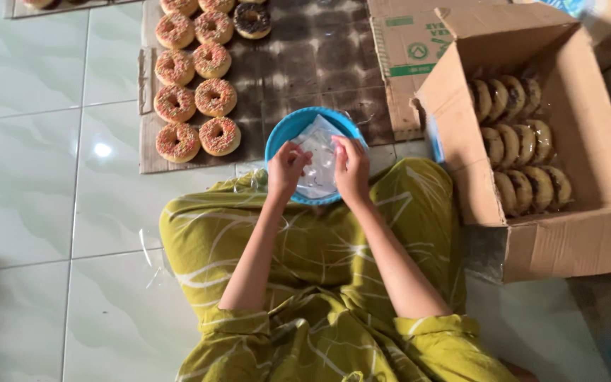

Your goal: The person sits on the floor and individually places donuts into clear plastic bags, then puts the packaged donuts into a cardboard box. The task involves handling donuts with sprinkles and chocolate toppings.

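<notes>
Down on the floor, left hand (288, 168) and right hand (351, 168) both pinch what looks like a clear plastic bag (317, 163) over a blue bowl (284, 134), beside sprinkled doughnuts (196, 99).

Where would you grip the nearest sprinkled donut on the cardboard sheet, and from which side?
Probably across its outer rim, coming straight down from above. The sprinkled donut lies flat on the cardboard sheet, topping up, so pinching the plain sides spares the sprinkles. Its right side is free; another donut touches it on the left. Both the left hand and right hand are occupied with a clear plastic bag.
</notes>
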